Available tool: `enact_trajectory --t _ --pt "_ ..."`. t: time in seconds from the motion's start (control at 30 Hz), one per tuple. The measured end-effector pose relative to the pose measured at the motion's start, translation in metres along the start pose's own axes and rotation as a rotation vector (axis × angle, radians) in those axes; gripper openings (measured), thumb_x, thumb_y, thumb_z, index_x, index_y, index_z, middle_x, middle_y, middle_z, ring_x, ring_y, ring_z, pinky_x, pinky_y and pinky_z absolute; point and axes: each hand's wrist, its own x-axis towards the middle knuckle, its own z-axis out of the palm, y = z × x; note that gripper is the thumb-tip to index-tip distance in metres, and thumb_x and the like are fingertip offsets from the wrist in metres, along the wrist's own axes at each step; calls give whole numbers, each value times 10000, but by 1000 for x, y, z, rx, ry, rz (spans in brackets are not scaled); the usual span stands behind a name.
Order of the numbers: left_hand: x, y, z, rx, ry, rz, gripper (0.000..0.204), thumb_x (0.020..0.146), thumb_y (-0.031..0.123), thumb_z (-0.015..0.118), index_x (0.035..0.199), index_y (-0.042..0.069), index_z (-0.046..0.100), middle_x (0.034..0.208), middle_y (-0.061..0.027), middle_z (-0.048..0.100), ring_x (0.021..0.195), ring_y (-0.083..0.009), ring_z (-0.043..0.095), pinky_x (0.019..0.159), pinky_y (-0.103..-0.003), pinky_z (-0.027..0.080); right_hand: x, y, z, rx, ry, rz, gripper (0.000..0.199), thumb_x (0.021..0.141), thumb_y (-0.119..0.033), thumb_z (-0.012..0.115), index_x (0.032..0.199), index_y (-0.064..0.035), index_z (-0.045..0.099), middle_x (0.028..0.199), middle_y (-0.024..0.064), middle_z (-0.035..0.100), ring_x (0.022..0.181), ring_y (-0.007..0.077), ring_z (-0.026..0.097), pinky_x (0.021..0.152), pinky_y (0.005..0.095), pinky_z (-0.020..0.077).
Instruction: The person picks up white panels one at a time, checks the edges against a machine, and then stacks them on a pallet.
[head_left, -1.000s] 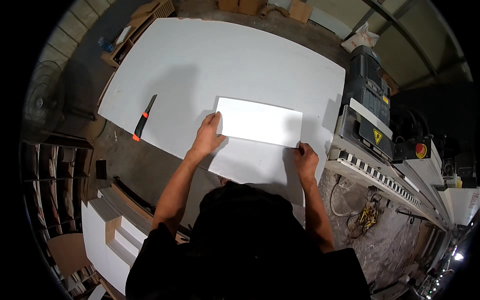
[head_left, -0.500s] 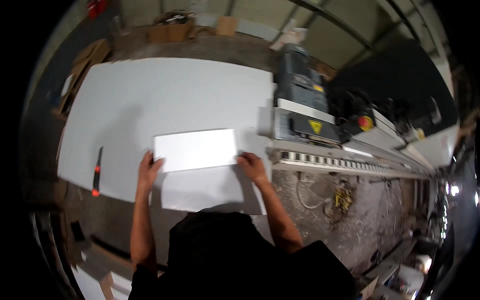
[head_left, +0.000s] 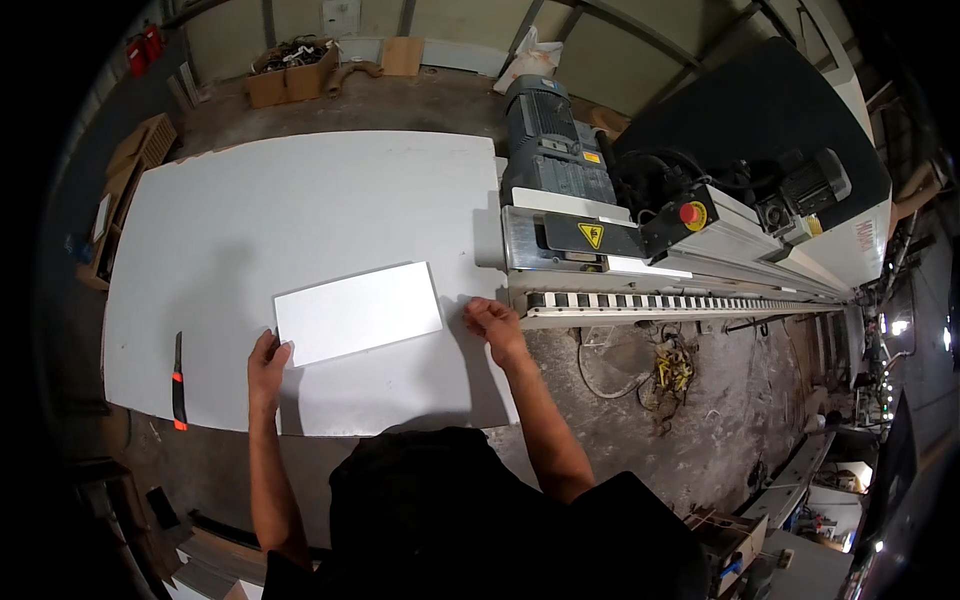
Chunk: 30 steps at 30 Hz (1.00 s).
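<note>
A white rectangular panel (head_left: 358, 314) lies at a slant over the large white board (head_left: 310, 200), its right end higher in the picture. My left hand (head_left: 267, 365) grips it at the lower left corner, thumb on the top face. My right hand (head_left: 493, 325) is off the panel, just right of its right end, with fingers loosely bent and nothing visible in them. Shadows fall below the panel and both arms. Left of my left hand rests a utility knife (head_left: 179, 395) with a black and orange handle, its blade pointing away from me.
A machine with a grey motor (head_left: 545, 115), a red stop button (head_left: 690, 213) and a long toothed track (head_left: 680, 303) stands along the right side. Yellow scraps (head_left: 673, 370) lie on the floor. A cardboard box (head_left: 293, 75) of offcuts sits at the back.
My right hand has let go of the panel's right end and sits apart from it. The panel has turned, its left end now lower. The whole view has shifted somewhat.
</note>
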Motion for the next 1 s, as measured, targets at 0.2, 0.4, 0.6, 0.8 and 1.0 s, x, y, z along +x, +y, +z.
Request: enact_trajectory --t 0.2,0.4,0.6,0.8,1.0 --pt "-7 6 -2 17 5 -4 554 915 134 648 1380 -82 439 1234 -132 604 1109 -192 567 977 -308 432 9 -33 -2 382 71 42 175 935 -237 656 995 -73 648 945 58 677 823 177 651 757 323 549" --pt "-14 -7 -12 35 78 57 557 899 174 677 1351 -86 480 1117 -135 646 970 -175 604 865 -298 483 45 -39 -14 862 -118 170 296 907 -341 674 928 -46 664 989 90 678 884 217 648 789 354 550" --pt "-32 28 -13 192 138 61 567 882 187 690 1353 -61 496 1163 -182 625 997 -193 601 840 -321 500 49 -67 -2 1082 81 217 409 901 -384 681 910 9 566 901 104 608 858 266 633 759 385 562" --pt "-30 42 6 233 179 292 508 891 179 687 1333 -16 530 1197 -182 620 1066 -233 605 870 -337 504 76 -60 -9 1076 129 169 381 946 -371 616 1057 -12 552 934 113 602 838 264 608 744 386 547" --pt "-47 80 61 119 25 306 400 885 106 690 1254 -14 595 1055 -102 675 940 -158 624 844 -293 516 44 -44 30 729 -15 133 189 1010 -167 502 1115 -19 554 939 112 624 803 231 603 646 325 511"
